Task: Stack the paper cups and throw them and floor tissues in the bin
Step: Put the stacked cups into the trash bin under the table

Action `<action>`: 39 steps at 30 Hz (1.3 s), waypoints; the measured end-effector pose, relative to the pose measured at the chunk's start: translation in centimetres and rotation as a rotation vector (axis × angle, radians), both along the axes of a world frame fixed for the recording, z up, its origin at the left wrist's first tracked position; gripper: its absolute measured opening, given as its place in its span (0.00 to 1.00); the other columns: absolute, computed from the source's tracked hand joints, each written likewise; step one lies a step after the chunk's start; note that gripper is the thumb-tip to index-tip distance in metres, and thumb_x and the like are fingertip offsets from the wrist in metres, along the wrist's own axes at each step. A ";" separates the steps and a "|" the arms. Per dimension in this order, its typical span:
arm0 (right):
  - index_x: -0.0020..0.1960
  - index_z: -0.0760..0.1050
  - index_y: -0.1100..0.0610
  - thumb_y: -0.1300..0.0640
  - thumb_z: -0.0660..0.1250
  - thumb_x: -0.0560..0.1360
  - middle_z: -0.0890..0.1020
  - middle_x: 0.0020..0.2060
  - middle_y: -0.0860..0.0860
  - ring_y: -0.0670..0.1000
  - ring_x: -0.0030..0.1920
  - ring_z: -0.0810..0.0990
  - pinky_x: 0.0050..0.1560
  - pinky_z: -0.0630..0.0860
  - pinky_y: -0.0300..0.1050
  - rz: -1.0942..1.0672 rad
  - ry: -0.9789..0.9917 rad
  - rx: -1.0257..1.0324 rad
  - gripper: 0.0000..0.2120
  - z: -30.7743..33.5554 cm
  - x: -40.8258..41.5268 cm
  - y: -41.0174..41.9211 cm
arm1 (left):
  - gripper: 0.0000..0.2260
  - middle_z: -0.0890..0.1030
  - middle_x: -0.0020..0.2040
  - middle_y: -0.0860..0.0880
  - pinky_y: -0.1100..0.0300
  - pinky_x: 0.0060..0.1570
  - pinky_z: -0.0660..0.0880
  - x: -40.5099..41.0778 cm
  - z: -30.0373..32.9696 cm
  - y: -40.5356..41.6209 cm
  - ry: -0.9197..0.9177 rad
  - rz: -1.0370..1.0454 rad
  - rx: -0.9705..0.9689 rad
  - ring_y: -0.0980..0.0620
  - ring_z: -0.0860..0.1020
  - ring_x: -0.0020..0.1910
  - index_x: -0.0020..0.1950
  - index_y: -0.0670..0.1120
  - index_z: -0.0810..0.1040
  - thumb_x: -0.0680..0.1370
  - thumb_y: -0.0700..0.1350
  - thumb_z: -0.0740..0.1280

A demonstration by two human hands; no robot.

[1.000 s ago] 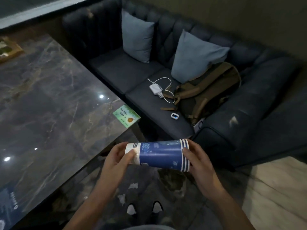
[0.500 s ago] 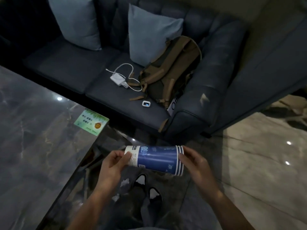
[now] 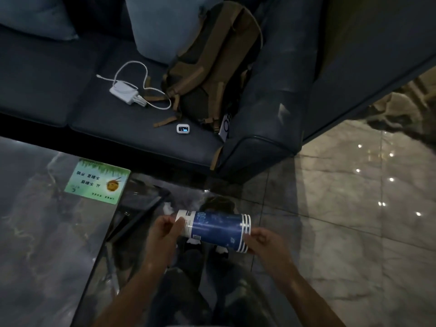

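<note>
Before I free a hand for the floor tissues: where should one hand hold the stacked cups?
Probably around the blue middle of the stacked cups, coming from above. The stack lies sideways between the left hand at its base and the right hand at the rims, so a mid-body wrap likely balances it. Pinching the layered rims alone could let the cups slide apart.

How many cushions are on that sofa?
2: one cushion at the sofa's far left, another beside the backpack. More may lie outside the picture.
</note>
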State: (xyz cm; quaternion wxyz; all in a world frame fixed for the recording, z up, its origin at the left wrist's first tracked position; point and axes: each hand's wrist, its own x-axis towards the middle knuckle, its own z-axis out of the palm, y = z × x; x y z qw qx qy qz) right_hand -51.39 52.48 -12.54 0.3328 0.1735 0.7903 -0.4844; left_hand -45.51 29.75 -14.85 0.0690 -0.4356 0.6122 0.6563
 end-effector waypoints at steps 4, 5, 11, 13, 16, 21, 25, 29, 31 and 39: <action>0.40 0.82 0.51 0.64 0.70 0.73 0.86 0.36 0.51 0.53 0.41 0.85 0.50 0.82 0.57 0.032 -0.025 0.044 0.09 -2.0 0.3 0.7 | 0.05 0.82 0.42 0.45 0.56 0.42 0.77 -0.3 -2.7 0.4 -0.056 -0.073 -0.091 0.50 0.80 0.40 0.49 0.37 0.78 0.78 0.40 0.67; 0.40 0.82 0.51 0.64 0.70 0.73 0.86 0.36 0.51 0.53 0.40 0.85 0.49 0.83 0.56 0.068 -0.033 0.051 0.09 -2.7 0.2 1.0 | 0.05 0.82 0.43 0.46 0.56 0.43 0.78 -0.5 -3.2 0.5 -0.081 -0.102 -0.103 0.50 0.81 0.41 0.49 0.39 0.78 0.78 0.40 0.67; 0.43 0.82 0.56 0.65 0.67 0.75 0.86 0.39 0.56 0.54 0.41 0.85 0.42 0.82 0.43 0.021 -0.159 0.034 0.07 -7.9 -0.8 2.3 | 0.05 0.83 0.43 0.46 0.53 0.48 0.77 -2.3 -8.5 1.5 -0.181 -0.187 -0.120 0.48 0.81 0.42 0.46 0.46 0.82 0.77 0.37 0.68; 0.42 0.83 0.56 0.67 0.66 0.75 0.86 0.40 0.60 0.60 0.43 0.85 0.45 0.82 0.53 -0.014 -0.161 0.001 0.10 -9.9 -1.2 2.7 | 0.05 0.83 0.45 0.45 0.55 0.48 0.76 -2.8 -10.6 1.7 -0.211 -0.232 -0.112 0.48 0.81 0.44 0.51 0.43 0.82 0.77 0.38 0.69; 0.40 0.83 0.53 0.67 0.66 0.75 0.85 0.42 0.65 0.61 0.41 0.83 0.48 0.80 0.59 -0.027 -0.185 0.016 0.12 -13.5 -2.0 3.3 | 0.06 0.83 0.45 0.44 0.58 0.44 0.74 -3.6 -14.2 2.0 -0.202 -0.271 -0.092 0.50 0.80 0.42 0.50 0.42 0.82 0.77 0.35 0.68; 0.38 0.83 0.54 0.64 0.71 0.73 0.85 0.44 0.65 0.64 0.44 0.84 0.51 0.80 0.64 -0.080 -0.226 0.099 0.08 -20.9 -2.6 3.3 | 0.08 0.83 0.46 0.47 0.68 0.39 0.72 -4.0 -20.6 2.6 -0.254 -0.361 -0.076 0.56 0.80 0.41 0.55 0.43 0.80 0.77 0.37 0.68; 0.38 0.84 0.48 0.57 0.70 0.72 0.87 0.41 0.56 0.59 0.45 0.85 0.52 0.81 0.62 -0.014 -0.270 0.117 0.07 -26.5 -3.1 3.3 | 0.14 0.82 0.55 0.44 0.61 0.46 0.73 -4.2 -26.6 3.2 -0.310 -0.388 -0.011 0.46 0.80 0.53 0.64 0.42 0.76 0.78 0.39 0.68; 0.38 0.83 0.54 0.60 0.70 0.73 0.86 0.43 0.60 0.63 0.47 0.84 0.53 0.80 0.65 -0.069 -0.316 0.096 0.06 -31.0 -4.0 3.1 | 0.17 0.79 0.58 0.45 0.64 0.44 0.74 -5.1 -31.3 4.0 -0.335 -0.420 -0.014 0.47 0.79 0.54 0.66 0.43 0.73 0.77 0.41 0.68; 0.42 0.82 0.60 0.62 0.70 0.73 0.85 0.45 0.63 0.64 0.48 0.84 0.53 0.79 0.65 -0.078 -0.316 0.100 0.03 -32.9 -4.4 2.8 | 0.16 0.79 0.59 0.44 0.54 0.56 0.76 -5.6 -33.2 4.6 -0.326 -0.439 -0.012 0.44 0.78 0.57 0.65 0.44 0.73 0.77 0.41 0.68; 0.51 0.78 0.64 0.68 0.67 0.75 0.81 0.48 0.60 0.56 0.45 0.81 0.46 0.81 0.49 -0.189 -0.373 0.091 0.06 -38.9 -6.1 2.9 | 0.15 0.75 0.64 0.42 0.48 0.60 0.76 -6.5 -39.8 6.4 -0.300 -0.608 -0.075 0.44 0.77 0.58 0.63 0.46 0.72 0.77 0.43 0.65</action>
